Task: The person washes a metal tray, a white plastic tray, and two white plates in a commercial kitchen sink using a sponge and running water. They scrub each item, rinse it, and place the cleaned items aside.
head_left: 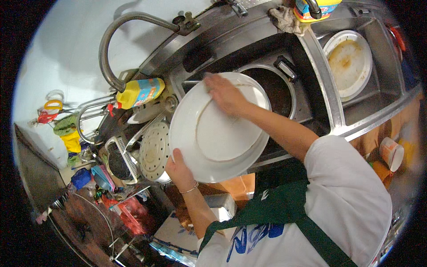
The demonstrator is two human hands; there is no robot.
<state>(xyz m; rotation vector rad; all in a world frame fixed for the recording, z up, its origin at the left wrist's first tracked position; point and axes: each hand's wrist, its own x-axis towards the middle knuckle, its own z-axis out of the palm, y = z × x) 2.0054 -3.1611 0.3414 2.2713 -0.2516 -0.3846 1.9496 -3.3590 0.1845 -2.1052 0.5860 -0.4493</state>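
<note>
A large white basin (230,140) is tilted in front of me, over the near left part of the sink. My left hand (181,170) grips its lower left rim, thumb on the face turned towards me. Across the upper part of that face lies my right hand (227,95), blurred, its fingers reaching to the upper left rim; whether it holds anything is unclear. Behind the basin, partly hidden, a round metal-rimmed vessel (290,96) stands in the steel sink (305,126). A soiled white oval dish (348,66) rests in the right sink compartment.
A curved metal faucet (106,43) arches at upper left, near a yellow bottle (141,93). A perforated cream-coloured tray (155,152) and a white plastic basket (123,160) stand left of the basin. A crumpled cloth (285,20) lies on the sink divider, by another yellow container (302,16).
</note>
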